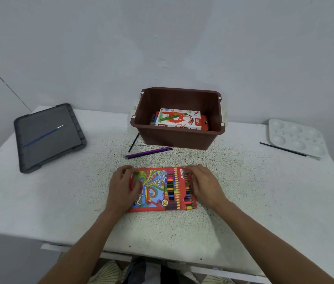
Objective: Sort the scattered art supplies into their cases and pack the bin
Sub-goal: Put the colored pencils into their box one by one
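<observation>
**Position.** The pencil case lies flat on the counter, centred in front of the person and well short of the bin.

**Hands.** The left hand grips the closed left end of the case, with its fingers curled over the edge. The right hand lies over the open right end with its fingers bent down onto the exposed pencil ends. Whether it pinches a pencil cannot be told.

**Handling.** The case is judged to be thin printed card: light, slightly flexible and easily creased. The pencils inside are stiff and can probably slide out of the open end.
- Take hold at both short ends.
- Keep the case level, or keep the open end raised, until the flap is shut.
- Lift loose pencils at mid-shaft, since round barrels are likely to roll.

**Count.**
- Pencil case: one, marked "18".
- Purple pencils: two, side by side near the bin.
- Thin black stick: one, at the left corner of the bin. Its type is unclear.
- Blue brush: one, on the grey lid.
- Black brush: one, at the edge of the white palette.
- Oil pastels box: one, inside the bin on top of another pack that is partly hidden.
</observation>
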